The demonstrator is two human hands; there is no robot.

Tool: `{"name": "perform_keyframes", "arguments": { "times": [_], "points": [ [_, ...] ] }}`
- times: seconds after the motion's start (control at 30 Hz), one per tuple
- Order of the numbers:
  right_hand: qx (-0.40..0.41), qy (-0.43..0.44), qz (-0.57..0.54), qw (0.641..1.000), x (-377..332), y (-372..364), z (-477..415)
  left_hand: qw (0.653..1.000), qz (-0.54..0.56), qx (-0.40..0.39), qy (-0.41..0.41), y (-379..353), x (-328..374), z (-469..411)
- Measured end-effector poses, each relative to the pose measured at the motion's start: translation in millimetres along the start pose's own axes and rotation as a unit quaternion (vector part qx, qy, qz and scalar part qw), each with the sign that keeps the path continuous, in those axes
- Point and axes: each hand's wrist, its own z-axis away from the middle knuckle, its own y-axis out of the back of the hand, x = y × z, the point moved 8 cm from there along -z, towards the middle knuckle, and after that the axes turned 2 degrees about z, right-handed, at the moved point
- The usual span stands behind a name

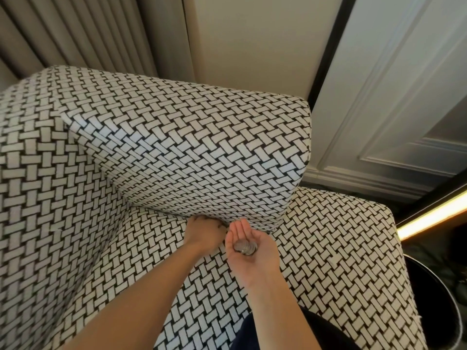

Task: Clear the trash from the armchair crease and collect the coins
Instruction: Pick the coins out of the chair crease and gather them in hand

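Observation:
The armchair [328,248] is covered in black-and-white woven-pattern fabric. My left hand [202,233] reaches into the crease [161,210] where the thick side cushion [189,147] meets the seat. Its fingers are buried in the gap and hidden. Just right of it, my right hand [260,266] lies palm up with straight fingers above the seat. A small pile of silver coins [245,248] rests in that palm. No trash shows on the seat.
A dark round bin [434,311] stands at the chair's right side, near the frame's lower right. Behind the chair are beige curtains [75,34] and a white panelled door [391,97]. A lit yellow strip [429,218] runs at right.

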Motion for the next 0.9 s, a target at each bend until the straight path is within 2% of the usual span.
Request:
{"name": "perform_keyframes", "arguments": {
  "times": [0.1, 0.27, 0.4, 0.5, 0.57, 0.63, 0.67, 0.7, 0.73, 0.8, 0.83, 0.87, 0.9],
  "points": [
    [-0.001, -0.005, -0.002, 1.000, 1, 2, 0, 0.992, 0.110, 0.061, 0.003, 12, -2, 7],
    [-0.007, -0.006, 0.015, 1.000, 2, 6, 0, 0.959, 0.271, 0.088, 0.011, 21, -6, 17],
    [-0.019, -0.006, 0.037, 0.999, 5, 6, 1, 0.949, 0.263, 0.173, 0.003, 27, -3, 35],
    [-0.031, -0.010, 0.049, 0.998, 13, 5, 4, 0.938, 0.278, 0.207, -0.020, 33, 4, 59],
    [-0.047, -0.016, 0.059, 0.997, 20, 3, 10, 0.914, 0.343, 0.214, 0.018, 34, -3, 85],
    [-0.055, -0.016, 0.070, 0.996, 23, 4, 16, 0.866, 0.443, 0.217, 0.088, 25, -16, 115],
    [-0.055, -0.012, 0.077, 0.995, 24, 4, 19, 0.824, 0.508, 0.208, 0.138, 18, -23, 130],
    [-0.054, -0.009, 0.082, 0.995, 24, 5, 23, 0.755, 0.595, 0.199, 0.189, 7, -32, 144],
    [-0.052, -0.007, 0.089, 0.995, 23, 6, 24, 0.649, 0.701, 0.178, 0.237, -7, -35, 154],
    [-0.055, -0.011, 0.098, 0.994, 28, 9, 33, 0.379, 0.878, 0.097, 0.276, -25, -21, 176],
    [-0.063, -0.016, 0.099, 0.993, 34, 10, 42, 0.277, 0.919, 0.069, 0.273, -25, -13, 187],
    [-0.072, -0.022, 0.096, 0.993, 37, 12, 46, 0.204, 0.941, 0.055, 0.265, -23, -6, 193],
    [-0.088, -0.029, 0.091, 0.992, 44, 12, 55, 0.164, 0.952, 0.049, 0.255, -18, -1, 202]
  ]
}}
